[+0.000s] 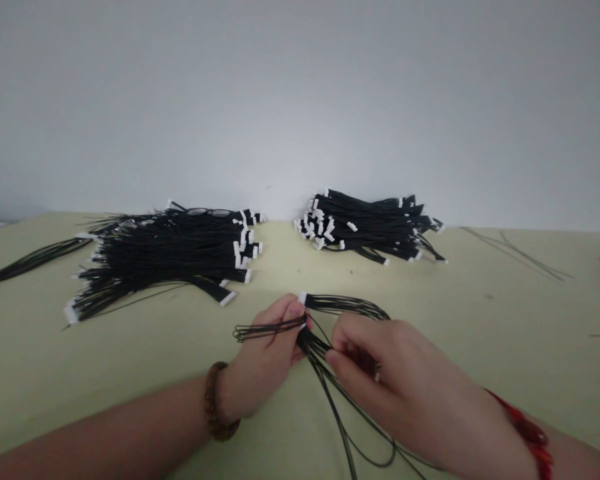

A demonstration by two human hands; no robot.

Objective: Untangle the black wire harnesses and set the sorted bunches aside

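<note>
My left hand [270,353] is closed on a thin bundle of black wires [345,307] with a white connector [303,298] at its end; wire loops stick out to the left of the fingers. My right hand [395,387] pinches the same black wires just right of the left hand. Loose wire strands trail down toward the front edge of the pale yellow-green table [480,320]. A brown bead bracelet [215,403] is on my left wrist, a red band [525,427] on my right.
Two piles of black wire harnesses with white connectors lie at the back: a large pile [165,253] at left and a smaller pile [370,227] at centre right. Loose black wires [30,260] trail off far left. A plain grey wall stands behind.
</note>
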